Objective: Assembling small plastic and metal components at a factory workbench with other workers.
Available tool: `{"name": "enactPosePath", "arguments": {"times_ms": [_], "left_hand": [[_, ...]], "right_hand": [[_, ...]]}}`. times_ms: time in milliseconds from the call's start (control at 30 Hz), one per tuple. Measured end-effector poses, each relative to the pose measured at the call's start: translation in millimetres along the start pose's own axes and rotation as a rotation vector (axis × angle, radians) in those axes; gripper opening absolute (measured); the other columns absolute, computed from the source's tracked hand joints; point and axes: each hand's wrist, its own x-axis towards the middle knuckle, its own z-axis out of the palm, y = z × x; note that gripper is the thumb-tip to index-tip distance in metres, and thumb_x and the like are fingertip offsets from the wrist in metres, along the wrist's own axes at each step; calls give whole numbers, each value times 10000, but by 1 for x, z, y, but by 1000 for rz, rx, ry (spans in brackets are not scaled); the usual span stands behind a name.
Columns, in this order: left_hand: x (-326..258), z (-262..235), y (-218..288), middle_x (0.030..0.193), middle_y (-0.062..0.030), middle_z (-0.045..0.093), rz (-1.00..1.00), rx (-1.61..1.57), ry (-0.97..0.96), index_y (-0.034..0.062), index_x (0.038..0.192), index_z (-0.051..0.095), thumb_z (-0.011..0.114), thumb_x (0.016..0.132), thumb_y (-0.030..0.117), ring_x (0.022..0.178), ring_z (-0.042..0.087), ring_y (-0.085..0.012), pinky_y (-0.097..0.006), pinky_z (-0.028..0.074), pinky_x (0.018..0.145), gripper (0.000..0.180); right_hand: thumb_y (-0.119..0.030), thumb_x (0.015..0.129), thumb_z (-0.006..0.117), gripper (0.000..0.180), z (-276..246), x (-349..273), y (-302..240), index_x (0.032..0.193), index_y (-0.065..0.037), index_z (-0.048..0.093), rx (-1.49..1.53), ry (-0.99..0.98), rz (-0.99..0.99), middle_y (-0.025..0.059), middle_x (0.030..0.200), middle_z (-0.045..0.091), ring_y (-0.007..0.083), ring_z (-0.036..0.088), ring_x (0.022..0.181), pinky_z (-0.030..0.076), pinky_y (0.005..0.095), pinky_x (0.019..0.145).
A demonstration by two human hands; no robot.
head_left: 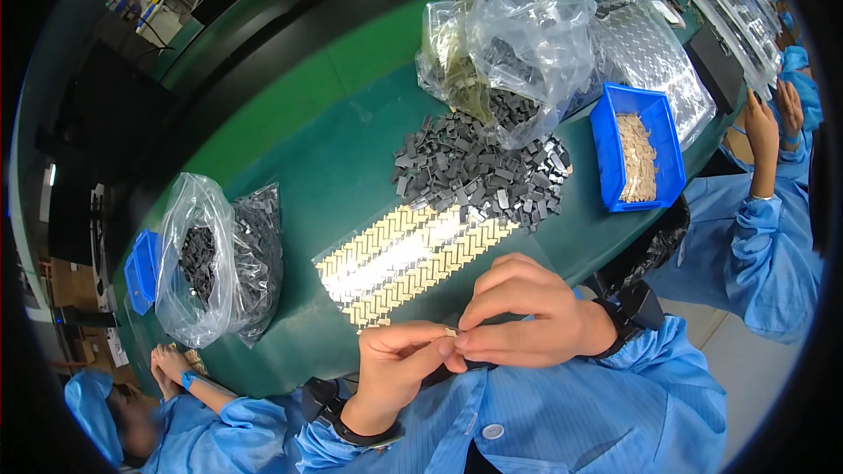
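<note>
We have both hands pinched together just above the table's near edge: left hand (399,360) and right hand (518,316) meet fingertip to fingertip on a small part (450,333). It's mostly hidden, so we can't tell its long axis or which hand carries it. The sheet (413,254) of pale pieces lies flat just beyond the fingertips, touching distance, long axis running from near-left to far-right. Our left hand is nearer its near corner. The grey pile (479,167) sits past the sheet's far end, right hand's side. The blue bin (606,158) is further right, and the bags (518,44) stand behind the pile.
</note>
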Motion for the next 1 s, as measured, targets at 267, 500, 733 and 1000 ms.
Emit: {"name": "enactPosePath", "arguments": {"times_ms": [267, 500, 733, 1000], "left_hand": [[4, 5, -4, 815, -154, 636, 178, 239, 68, -76, 922, 621, 542, 805, -66, 672, 626, -163, -241, 510, 608, 141], [5, 9, -1, 796, -135, 643, 443, 841, 98, -37, 944, 635, 597, 752, -57, 657, 618, -142, -219, 499, 577, 197], [3, 10, -3, 796, -132, 647, 327, 688, 122, -60, 912, 632, 573, 813, 1, 608, 613, -134, -220, 493, 555, 130], [3, 12, -9, 766, -128, 645, 264, 501, 209, -70, 910, 623, 530, 867, 57, 597, 610, -133, -220, 490, 547, 163]], "right_hand": [[-128, 697, 674, 159, 2, -2, 5, 822, -45, 621, -88, -35, 140, 34, 837, 568, 209, 544, 783, 398, 315, 666], [-104, 737, 634, 96, 1, -4, 4, 813, -50, 611, -36, -103, 230, 29, 833, 561, 197, 543, 774, 391, 311, 689], [-54, 789, 594, 66, -5, -5, 0, 838, -10, 603, 223, -11, 531, 68, 834, 580, 196, 564, 757, 436, 290, 670], [-79, 817, 599, 134, 0, -11, -4, 916, 9, 616, 539, -16, 817, 71, 843, 633, 119, 584, 774, 456, 247, 680]]}}
